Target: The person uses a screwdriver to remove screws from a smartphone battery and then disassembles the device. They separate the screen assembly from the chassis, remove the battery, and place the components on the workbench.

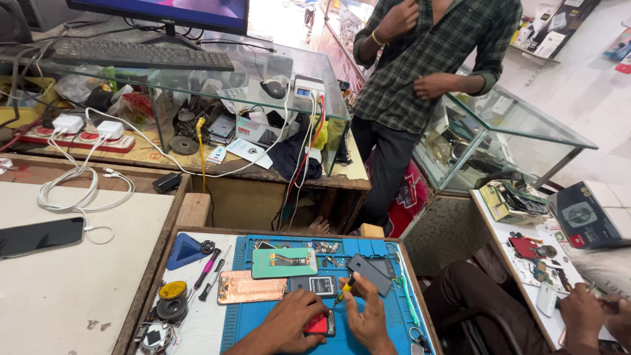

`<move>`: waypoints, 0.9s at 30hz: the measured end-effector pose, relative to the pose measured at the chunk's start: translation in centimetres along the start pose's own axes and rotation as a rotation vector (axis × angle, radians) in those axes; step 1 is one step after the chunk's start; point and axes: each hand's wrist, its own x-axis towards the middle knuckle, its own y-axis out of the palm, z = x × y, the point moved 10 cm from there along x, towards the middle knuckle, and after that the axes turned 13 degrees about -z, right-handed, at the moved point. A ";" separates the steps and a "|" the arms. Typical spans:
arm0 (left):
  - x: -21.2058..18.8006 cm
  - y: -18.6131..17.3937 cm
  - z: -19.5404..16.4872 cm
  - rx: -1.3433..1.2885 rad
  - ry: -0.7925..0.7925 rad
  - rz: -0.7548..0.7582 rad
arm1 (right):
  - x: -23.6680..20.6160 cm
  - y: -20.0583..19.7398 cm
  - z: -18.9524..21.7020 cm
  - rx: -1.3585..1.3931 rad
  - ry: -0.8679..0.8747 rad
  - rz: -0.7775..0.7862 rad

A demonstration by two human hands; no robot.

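Head view of a repair worktop (197, 322) carrying a blue mat (263, 322). The left hand (289, 322) lay low on the mat, its fingers (314, 304) curled over a small red phone (320, 323) and pinning it flat; only the phone's right part showed past the hand. The right hand (369, 321) stood just beside it, fingers clenched around a yellow-handled screwdriver (342, 294) whose tip pointed down toward the phone. Directly above the right hand a dark grey phone (370, 273) rested tilted on the mat, near the screwdriver. Farther up the mat lay a green screen panel (284, 262) and, touching the mat's left edge, a copper-coloured plate (243, 287); a small board (314, 285) sat between the plate and the grey phone. Left of the mat were a blue triangular pick (186, 250), a pink-handled tool (206, 269) and a roll of yellow tape (173, 289). On the neighbouring pale surface a black phone (39, 236) was joined to a white cable (79, 190). Behind, a glass counter (289, 79) bore a keyboard (141, 56). A person in a checked shirt (427, 59) stood beside it, and another person's hand (582, 315) worked at the right.
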 end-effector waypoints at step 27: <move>0.2 0.9 2.5 0.053 0.046 -0.047 | -1.0 3.4 -4.4 0.019 0.191 0.105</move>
